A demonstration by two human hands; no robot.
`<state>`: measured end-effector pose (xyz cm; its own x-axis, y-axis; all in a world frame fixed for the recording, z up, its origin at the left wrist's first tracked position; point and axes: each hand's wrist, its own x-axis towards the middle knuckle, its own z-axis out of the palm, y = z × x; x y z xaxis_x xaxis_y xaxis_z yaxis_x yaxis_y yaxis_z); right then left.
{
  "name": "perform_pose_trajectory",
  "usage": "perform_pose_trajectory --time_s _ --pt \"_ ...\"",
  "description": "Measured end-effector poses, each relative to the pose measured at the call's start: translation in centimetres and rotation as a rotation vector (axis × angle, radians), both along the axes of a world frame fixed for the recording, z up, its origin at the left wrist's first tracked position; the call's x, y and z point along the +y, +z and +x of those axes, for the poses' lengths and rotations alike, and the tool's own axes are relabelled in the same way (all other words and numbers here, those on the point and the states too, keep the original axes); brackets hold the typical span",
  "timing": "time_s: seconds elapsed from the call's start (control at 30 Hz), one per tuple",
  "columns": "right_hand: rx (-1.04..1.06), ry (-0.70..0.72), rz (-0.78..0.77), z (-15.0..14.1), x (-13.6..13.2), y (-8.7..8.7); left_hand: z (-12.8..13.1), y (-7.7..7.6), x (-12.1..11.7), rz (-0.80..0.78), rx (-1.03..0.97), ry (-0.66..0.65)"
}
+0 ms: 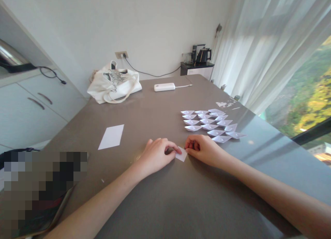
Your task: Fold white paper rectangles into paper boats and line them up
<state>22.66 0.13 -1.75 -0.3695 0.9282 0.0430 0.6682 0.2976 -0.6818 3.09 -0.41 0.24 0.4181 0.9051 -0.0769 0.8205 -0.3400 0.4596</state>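
Observation:
A small white folded paper piece (pixel 181 154) lies on the grey table (pixel 165 197) between my two hands. My left hand (pixel 156 155) is curled, its fingertips pressing the paper's left edge. My right hand (pixel 203 149) is curled too, pinching the paper's right corner. Just behind my right hand sit several white folded paper boats (pixel 210 123) in rows. A flat white paper sheet (pixel 112 136) lies to the left of my left hand.
A white bag (pixel 113 85) and a white power bank (pixel 164 87) with cable rest at the table's far end. A kettle (pixel 203 54) stands on a small cabinet beyond. Curtains and a window are on the right, cabinets on the left. A blurred patch covers the lower left.

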Motion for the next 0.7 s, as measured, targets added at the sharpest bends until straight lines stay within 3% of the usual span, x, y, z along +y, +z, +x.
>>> perform_pose_trajectory --time_s 0.33,0.53,0.7 --pt "-0.024 -0.038 0.049 -0.6 -0.2 -0.2 -0.7 -0.3 1.0 -0.069 -0.076 -0.086" --pt "-0.031 0.041 0.015 0.3 0.2 0.3 -1.2 -0.3 1.2 -0.129 -0.093 -0.098" --pt "-0.05 0.121 0.087 0.3 -0.1 0.4 -1.3 -0.1 1.2 -0.171 -0.096 -0.095"
